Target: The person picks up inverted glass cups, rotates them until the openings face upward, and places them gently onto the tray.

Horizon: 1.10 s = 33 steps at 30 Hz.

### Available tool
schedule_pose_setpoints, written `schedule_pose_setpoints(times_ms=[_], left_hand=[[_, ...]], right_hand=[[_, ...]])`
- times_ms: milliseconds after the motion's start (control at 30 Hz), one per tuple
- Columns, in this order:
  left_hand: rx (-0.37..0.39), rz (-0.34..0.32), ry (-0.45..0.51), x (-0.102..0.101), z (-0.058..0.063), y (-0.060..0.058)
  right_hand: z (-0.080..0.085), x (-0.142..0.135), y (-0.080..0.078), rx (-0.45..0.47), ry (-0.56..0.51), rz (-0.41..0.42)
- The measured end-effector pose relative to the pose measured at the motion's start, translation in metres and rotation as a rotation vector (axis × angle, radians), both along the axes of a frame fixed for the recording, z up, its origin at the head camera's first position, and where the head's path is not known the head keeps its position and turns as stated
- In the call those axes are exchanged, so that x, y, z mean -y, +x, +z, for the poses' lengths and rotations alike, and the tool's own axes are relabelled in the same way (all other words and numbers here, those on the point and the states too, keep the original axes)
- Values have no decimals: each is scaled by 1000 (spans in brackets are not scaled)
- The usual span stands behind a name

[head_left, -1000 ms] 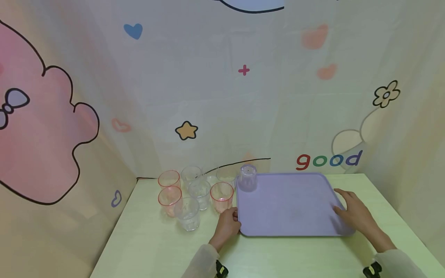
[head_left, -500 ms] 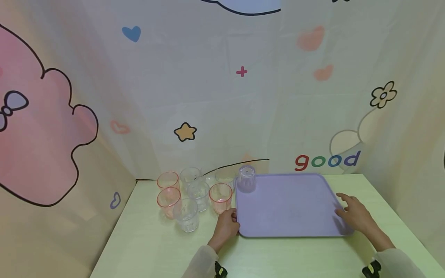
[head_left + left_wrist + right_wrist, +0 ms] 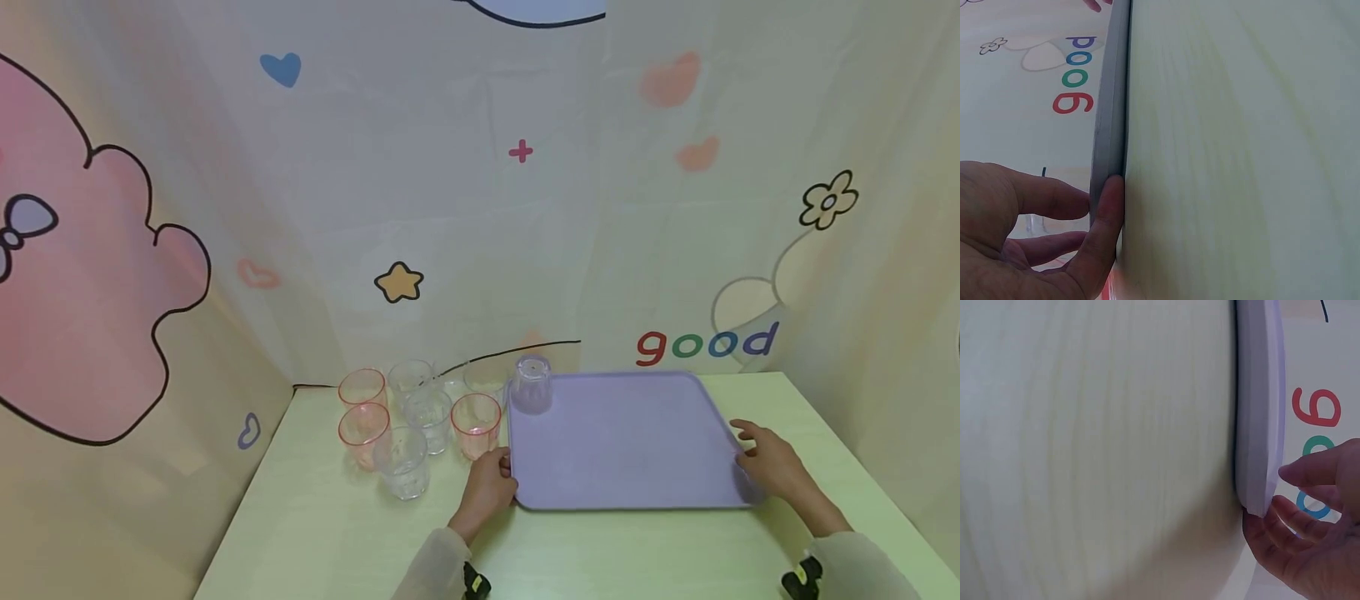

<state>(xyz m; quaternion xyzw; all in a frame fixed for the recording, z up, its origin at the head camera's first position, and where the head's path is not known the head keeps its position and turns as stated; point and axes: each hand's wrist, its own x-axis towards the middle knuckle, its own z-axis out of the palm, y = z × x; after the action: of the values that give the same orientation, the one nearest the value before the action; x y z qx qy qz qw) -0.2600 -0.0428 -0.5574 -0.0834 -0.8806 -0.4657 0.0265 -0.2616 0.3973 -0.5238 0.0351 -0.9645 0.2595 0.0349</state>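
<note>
A lilac rectangular tray point(image 3: 622, 450) lies on the pale table, its front edge towards me. My left hand point(image 3: 487, 487) holds the tray's front left corner; in the left wrist view a finger point(image 3: 1107, 209) lies along its side wall. Beside the front right corner is my right hand point(image 3: 776, 471), fingers loosely spread. The right wrist view has its thumb point(image 3: 1310, 470) near the rim and other fingertips at the corner's outside. One clear lilac glass point(image 3: 532, 387) stands upside down on the tray's back left corner.
Several upright glasses cluster left of the tray. A red-rimmed glass point(image 3: 477, 427) is close behind my left hand, a clear glass point(image 3: 405, 467) stands foremost, and another red-rimmed glass point(image 3: 365, 437) is farther left. A printed curtain point(image 3: 465, 208) hangs behind the table point(image 3: 337, 542).
My right hand has shifted slightly right, its index finger and thumb moving outward from over the tray's rim. The left hand, tray and glasses keep their places.
</note>
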Motion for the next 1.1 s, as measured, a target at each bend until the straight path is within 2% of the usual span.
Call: schedule_pose_setpoints(times_ms=[267,733,933,1100], left_hand=[[3,3,0,0,3,0],[15,13,-14,0,5,1],[63,-7,18,0,6,2],[53,-28,19,2,4,6]], right_hand=[[-5,-5,-3,23,3,-8],[-3,-14,-12,92,0,18],[-5,-14,-11,123,-33,2],[-6,-14,-11,122,-42,-4]])
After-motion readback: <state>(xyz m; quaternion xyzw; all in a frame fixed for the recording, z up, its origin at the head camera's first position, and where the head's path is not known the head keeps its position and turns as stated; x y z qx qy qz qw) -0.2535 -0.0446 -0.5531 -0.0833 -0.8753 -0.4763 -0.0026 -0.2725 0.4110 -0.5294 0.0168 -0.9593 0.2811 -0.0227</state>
